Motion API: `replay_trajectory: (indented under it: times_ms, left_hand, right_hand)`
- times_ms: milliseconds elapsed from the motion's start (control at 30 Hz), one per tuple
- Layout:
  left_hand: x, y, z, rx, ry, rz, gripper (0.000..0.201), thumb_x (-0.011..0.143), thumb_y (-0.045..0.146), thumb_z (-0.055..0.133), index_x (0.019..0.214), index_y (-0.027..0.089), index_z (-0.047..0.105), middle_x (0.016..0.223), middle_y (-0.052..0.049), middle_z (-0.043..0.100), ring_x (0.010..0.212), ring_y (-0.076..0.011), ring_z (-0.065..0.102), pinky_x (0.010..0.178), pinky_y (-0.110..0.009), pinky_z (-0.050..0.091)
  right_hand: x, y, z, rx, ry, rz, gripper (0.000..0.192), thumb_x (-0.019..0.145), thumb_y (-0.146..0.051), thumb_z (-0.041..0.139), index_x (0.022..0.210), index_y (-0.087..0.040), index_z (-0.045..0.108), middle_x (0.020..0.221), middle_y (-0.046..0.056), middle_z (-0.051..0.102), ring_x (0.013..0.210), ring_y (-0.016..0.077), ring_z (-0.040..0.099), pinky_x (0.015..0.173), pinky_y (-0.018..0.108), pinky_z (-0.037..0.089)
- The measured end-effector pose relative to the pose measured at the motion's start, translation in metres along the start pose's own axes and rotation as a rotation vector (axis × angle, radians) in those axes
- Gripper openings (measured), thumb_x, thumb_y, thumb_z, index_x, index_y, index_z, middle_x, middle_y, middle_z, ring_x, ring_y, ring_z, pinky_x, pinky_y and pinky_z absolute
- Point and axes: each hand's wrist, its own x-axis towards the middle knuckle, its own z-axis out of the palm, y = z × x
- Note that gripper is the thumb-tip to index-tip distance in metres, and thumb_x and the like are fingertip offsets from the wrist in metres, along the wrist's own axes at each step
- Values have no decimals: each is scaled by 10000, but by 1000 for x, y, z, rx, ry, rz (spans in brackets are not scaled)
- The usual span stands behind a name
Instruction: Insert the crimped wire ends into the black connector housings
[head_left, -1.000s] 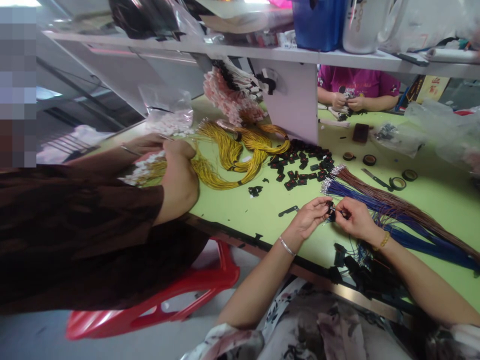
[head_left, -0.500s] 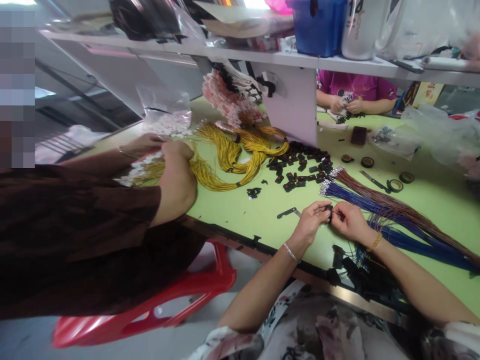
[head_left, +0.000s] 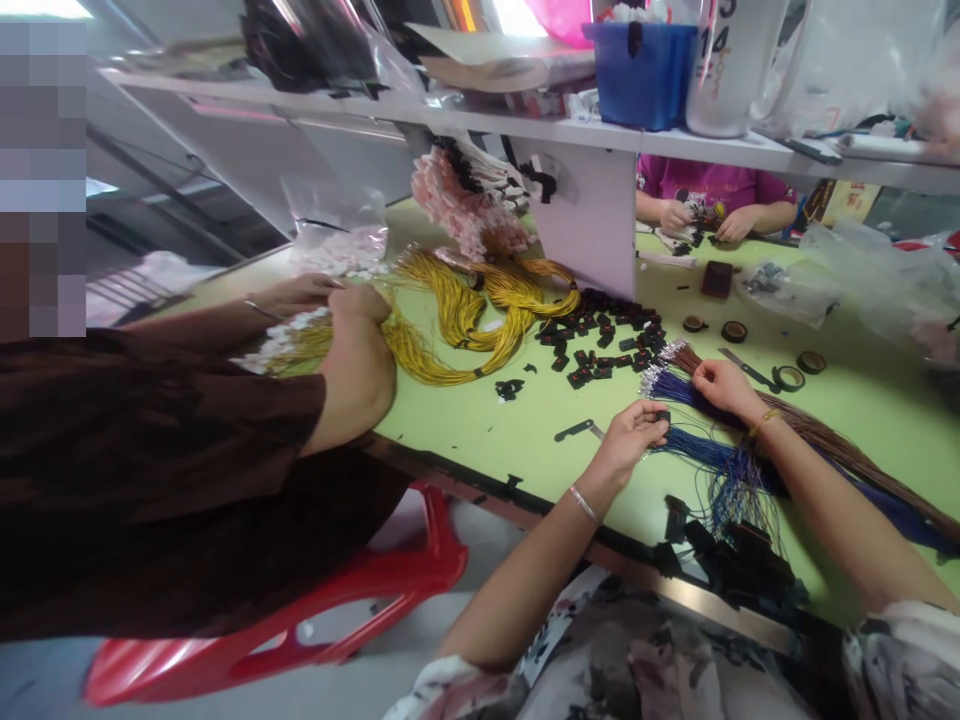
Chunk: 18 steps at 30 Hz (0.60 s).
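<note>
My left hand [head_left: 631, 434] is closed around a small black connector housing [head_left: 663, 417], held just above the green table. Blue wires [head_left: 701, 447] trail rightward from beside it. My right hand [head_left: 726, 388] is pinched at the bundle of brown wires [head_left: 806, 435], a little below its silver terminal ends; how many wires the fingertips hold is hidden. Between the hands lie dark blue wires [head_left: 679, 388] with similar metal ends. By the table's front edge, below my hands, sits a pile of black housings with wires [head_left: 720, 550].
Loose black housings [head_left: 592, 365] are scattered mid-table. A small knife [head_left: 576, 430] lies left of my hand; tape rolls [head_left: 789, 377] and another blade [head_left: 750, 368] lie beyond. A co-worker's arm [head_left: 356, 350] works left beside yellow wires [head_left: 450, 300]. Across, another person's hands [head_left: 739, 222] show under the shelf [head_left: 480, 118].
My right hand has left the housing and moved up and right to the brown wires. My left hand stays near its place with the housing. The person opposite has moved their hands apart.
</note>
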Motion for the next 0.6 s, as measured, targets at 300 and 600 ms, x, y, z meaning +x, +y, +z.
replay_trajectory:
  times_ms: [300,600]
  left_hand:
    - [0,-12,2,-215,-14,-26,293,659,261,754,897,164,613,778,4,552,691,-77,547,660,-210,472]
    - [7,-20,-3,-427,-48,-47,231,704,161,704,924,151,632,870,-29,589,763,-104,559,699,-232,477]
  right_hand:
    - [-8,-53,-14,324,13,-213,115,745,-250,514,672,-171,553,617,-15,563,541,99,440,525,222,328]
    - [-58,-55,-2,501,-59,-183,99,743,-244,548,680,-169,562,604,-27,530,537,88,403,519,212,334]
